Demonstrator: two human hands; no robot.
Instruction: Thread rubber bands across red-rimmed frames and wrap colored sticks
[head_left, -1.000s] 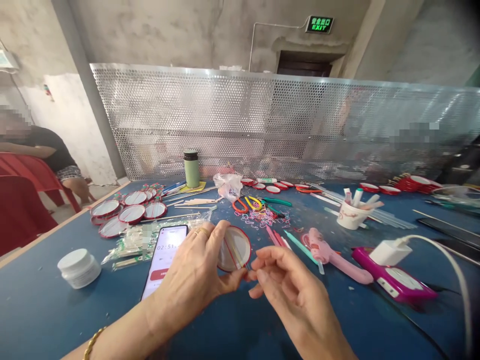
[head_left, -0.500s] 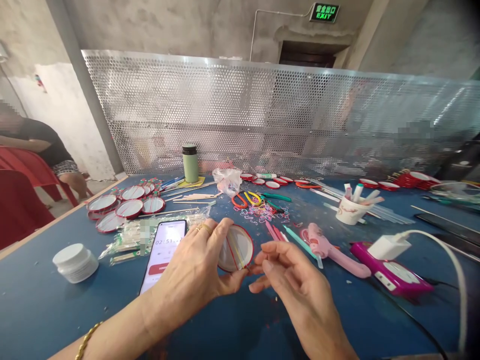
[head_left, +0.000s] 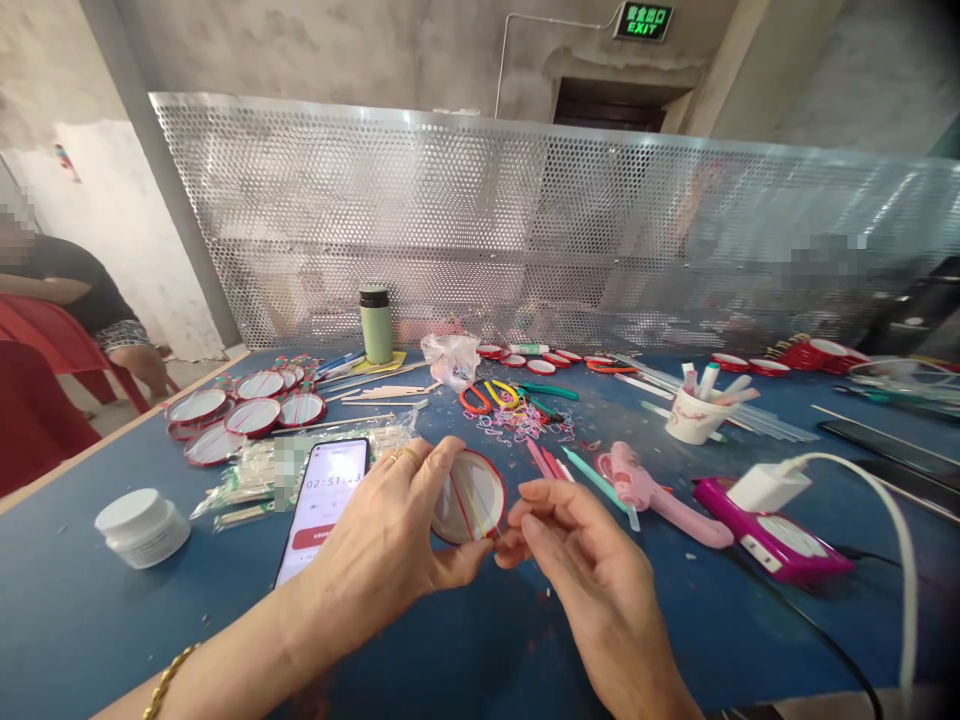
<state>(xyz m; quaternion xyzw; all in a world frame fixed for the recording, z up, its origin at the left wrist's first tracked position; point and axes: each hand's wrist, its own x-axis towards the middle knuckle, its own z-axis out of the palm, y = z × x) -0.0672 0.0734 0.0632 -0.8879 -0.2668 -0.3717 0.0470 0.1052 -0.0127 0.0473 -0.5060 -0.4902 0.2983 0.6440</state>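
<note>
My left hand [head_left: 390,545] is closed round a small round lid [head_left: 469,497] with a red rim, held upright above the blue table [head_left: 90,620]. Red and yellow rubber bands are stretched across the lid's face. My right hand [head_left: 581,565] sits just to the lid's right, its thumb and fingertips pinched at the lid's lower right edge where the bands end. What the pinch holds is too small to make out. A phone [head_left: 324,497] with a lit timer screen lies just left of my left hand.
Several finished red-rimmed lids [head_left: 247,412] lie at the back left, a white jar [head_left: 142,525] at the near left. Loose rubber bands [head_left: 521,422], scissors [head_left: 487,397], a pink glue gun [head_left: 649,492], a paper cup [head_left: 694,415] and a charger with cable [head_left: 772,487] spread to the right. A person sits at far left.
The hands have barely shifted. My right fingertips have closed in a little toward the lid's lower right edge. The view has drifted slightly.
</note>
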